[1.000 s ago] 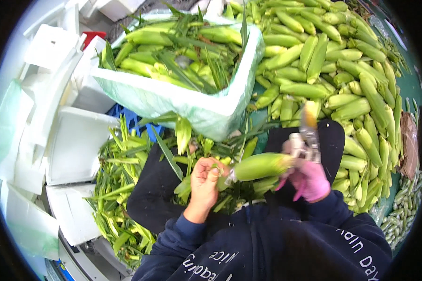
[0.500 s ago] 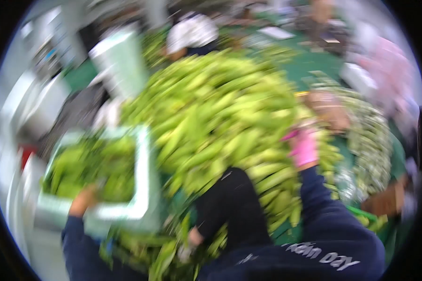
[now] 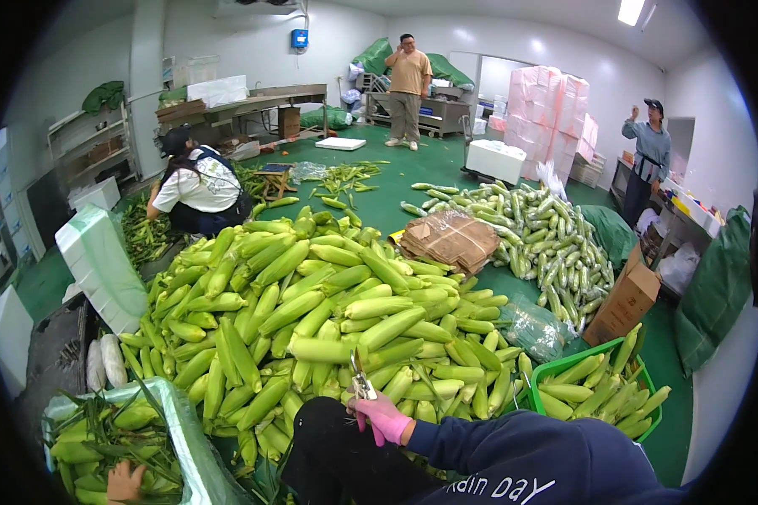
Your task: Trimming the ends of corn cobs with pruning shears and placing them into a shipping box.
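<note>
My right hand, in a pink glove, holds a pair of pruning shears above my dark-trousered knee, blades pointing up toward a large pile of green corn ears in their husks. At the lower left my bare left hand lies with fingers spread on husked corn ears and loose leaves. These fill a white foam box lined with pale green plastic film. The lower part of that hand is cut off by the picture's edge.
To the right stands a green crate of corn ears. Beyond lie flattened cardboard, a heap of wrapped corn and an open carton. One person crouches at left; two others stand farther back.
The view has lifted and turned, bringing the room's far side into sight. My right hand has come in from the right side of the pile to my knee. My left hand stays at the foam box.
</note>
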Demonstrator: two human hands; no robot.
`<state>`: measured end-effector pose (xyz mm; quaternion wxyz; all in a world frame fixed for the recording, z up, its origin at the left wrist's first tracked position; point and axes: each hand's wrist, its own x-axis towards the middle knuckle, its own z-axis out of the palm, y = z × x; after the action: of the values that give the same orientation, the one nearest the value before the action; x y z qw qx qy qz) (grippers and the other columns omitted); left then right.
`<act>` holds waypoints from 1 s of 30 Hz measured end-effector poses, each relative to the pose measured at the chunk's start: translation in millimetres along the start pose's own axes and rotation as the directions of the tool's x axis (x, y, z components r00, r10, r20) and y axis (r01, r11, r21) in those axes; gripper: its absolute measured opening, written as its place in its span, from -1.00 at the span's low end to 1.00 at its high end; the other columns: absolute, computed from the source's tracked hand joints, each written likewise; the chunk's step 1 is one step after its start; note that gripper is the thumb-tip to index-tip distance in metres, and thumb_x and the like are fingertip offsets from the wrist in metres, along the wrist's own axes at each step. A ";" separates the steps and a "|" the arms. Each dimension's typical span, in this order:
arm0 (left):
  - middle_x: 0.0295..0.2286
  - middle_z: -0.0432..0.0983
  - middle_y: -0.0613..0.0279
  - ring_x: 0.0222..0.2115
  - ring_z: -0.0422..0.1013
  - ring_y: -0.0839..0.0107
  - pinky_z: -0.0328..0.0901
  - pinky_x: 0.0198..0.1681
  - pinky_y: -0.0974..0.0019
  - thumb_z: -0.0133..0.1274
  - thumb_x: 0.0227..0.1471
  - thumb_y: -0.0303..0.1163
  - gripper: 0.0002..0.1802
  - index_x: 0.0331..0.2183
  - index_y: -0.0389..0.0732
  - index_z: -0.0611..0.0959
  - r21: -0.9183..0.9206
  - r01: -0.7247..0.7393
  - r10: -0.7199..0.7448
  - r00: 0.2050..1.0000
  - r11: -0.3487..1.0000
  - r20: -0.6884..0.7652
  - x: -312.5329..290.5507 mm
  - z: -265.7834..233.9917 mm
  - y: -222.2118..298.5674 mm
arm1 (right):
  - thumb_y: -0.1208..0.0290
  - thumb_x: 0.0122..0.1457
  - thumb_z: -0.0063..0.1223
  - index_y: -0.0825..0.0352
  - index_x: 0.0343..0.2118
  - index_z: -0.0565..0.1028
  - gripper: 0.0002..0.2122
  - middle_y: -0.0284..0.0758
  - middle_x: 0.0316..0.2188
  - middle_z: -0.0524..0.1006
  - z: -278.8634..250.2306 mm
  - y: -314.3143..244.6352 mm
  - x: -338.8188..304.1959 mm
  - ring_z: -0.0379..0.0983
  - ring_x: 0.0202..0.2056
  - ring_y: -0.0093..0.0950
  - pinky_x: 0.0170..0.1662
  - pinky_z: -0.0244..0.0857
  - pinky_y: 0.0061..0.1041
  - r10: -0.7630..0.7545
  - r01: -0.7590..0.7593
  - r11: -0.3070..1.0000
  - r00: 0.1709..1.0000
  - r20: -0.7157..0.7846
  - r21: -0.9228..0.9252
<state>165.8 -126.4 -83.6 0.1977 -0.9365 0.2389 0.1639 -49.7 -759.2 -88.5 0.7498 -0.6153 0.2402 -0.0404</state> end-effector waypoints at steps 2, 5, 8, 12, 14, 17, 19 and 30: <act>-0.22 0.58 0.13 -0.23 0.51 0.16 0.40 -0.17 0.12 0.00 0.06 -0.14 -0.67 -0.21 -0.09 0.66 -0.001 -0.013 0.013 1.000 1.000 0.009 -1.7 3.4 3.7 | 0.37 0.15 0.06 0.46 -0.01 0.36 -0.62 -0.31 -0.44 0.48 5.7 -3.4 0.2 0.35 -0.63 -0.55 -0.54 0.24 -0.60 0.040 -0.040 0.999 0.999 0.024 0.033; -0.22 0.58 0.13 -0.23 0.51 0.16 0.40 -0.18 0.13 0.00 0.06 -0.15 -0.68 -0.21 -0.09 0.66 -0.005 -0.033 0.033 0.999 0.999 0.008 6.3 5.1 14.1 | 0.38 0.15 0.06 0.45 -0.01 0.37 -0.63 -0.35 -0.46 0.46 5.4 -7.7 -0.3 0.33 -0.65 -0.58 -0.54 0.23 -0.61 0.012 -0.013 0.999 1.000 0.019 0.039; -0.22 0.58 0.13 -0.23 0.51 0.16 0.41 -0.18 0.13 0.00 0.06 -0.15 -0.68 -0.22 -0.09 0.66 -0.007 -0.043 0.043 0.999 0.999 0.024 3.5 13.8 17.0 | 0.38 0.15 0.06 0.45 0.00 0.37 -0.62 -0.39 -0.47 0.44 14.9 -7.4 -10.2 0.29 -0.66 -0.59 -0.56 0.20 -0.62 -0.051 0.051 0.999 0.998 -0.026 -0.009; -0.22 0.58 0.12 -0.23 0.51 0.17 0.41 -0.19 0.14 0.00 0.06 -0.16 -0.69 -0.22 -0.09 0.66 0.001 -0.064 0.064 0.998 0.998 0.022 12.2 17.0 20.5 | 0.39 0.14 0.06 0.41 0.05 0.35 -0.59 -0.46 -0.45 0.43 19.8 -7.3 -21.0 0.28 -0.56 -0.66 -0.47 0.22 -0.65 -0.192 0.187 0.977 0.981 -0.037 -0.106; -0.22 0.58 0.12 -0.23 0.51 0.17 0.41 -0.19 0.15 0.00 0.06 -0.16 -0.69 -0.22 -0.09 0.66 0.001 -0.071 0.071 0.997 0.998 0.020 16.7 16.1 22.8 | 0.39 0.14 0.07 0.41 0.06 0.34 -0.57 -0.47 -0.43 0.43 19.4 -7.0 -22.4 0.32 -0.47 -0.65 -0.36 0.26 -0.65 -0.196 0.188 0.969 0.980 -0.034 -0.160; -0.22 0.58 0.12 -0.23 0.51 0.17 0.41 -0.19 0.15 0.00 0.06 -0.17 -0.70 -0.23 -0.08 0.66 -0.004 -0.091 0.091 0.995 0.996 0.036 20.2 25.9 24.4 | 0.29 0.10 0.07 0.33 0.00 0.39 -0.60 -0.25 -0.36 0.50 27.3 1.8 -13.4 0.47 -0.30 -0.43 -0.15 0.32 -0.50 -0.196 0.182 0.920 0.981 -0.006 -0.348; -0.22 0.58 0.12 -0.24 0.51 0.17 0.41 -0.19 0.16 0.00 0.06 -0.17 -0.70 -0.23 -0.08 0.66 -0.010 -0.103 0.103 0.994 0.995 0.040 12.5 36.3 17.0 | 0.27 0.04 0.12 0.31 -0.02 0.41 -0.57 -0.13 -0.26 0.51 44.7 6.7 -17.6 0.48 -0.20 -0.29 -0.08 0.33 -0.44 -0.326 0.304 0.802 0.944 0.049 -0.515; -0.01 0.43 0.16 -0.02 0.38 0.26 0.26 0.07 0.16 -0.15 0.24 -0.02 -0.42 0.11 -0.24 0.38 -0.730 -0.680 -0.834 0.444 -0.075 -0.328 -198.5 -102.4 4.9 | 0.36 -0.10 0.34 0.41 0.08 0.31 -0.36 -0.14 -0.07 0.42 63.4 -20.0 -43.8 0.39 -0.04 -0.27 0.06 0.26 -0.37 -0.408 0.612 0.386 0.784 0.467 -0.691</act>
<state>20.0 -100.3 83.5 -0.7046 -0.6608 0.0060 -0.2585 -57.7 -691.1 -48.0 0.3497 -0.9312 -0.0565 -0.0864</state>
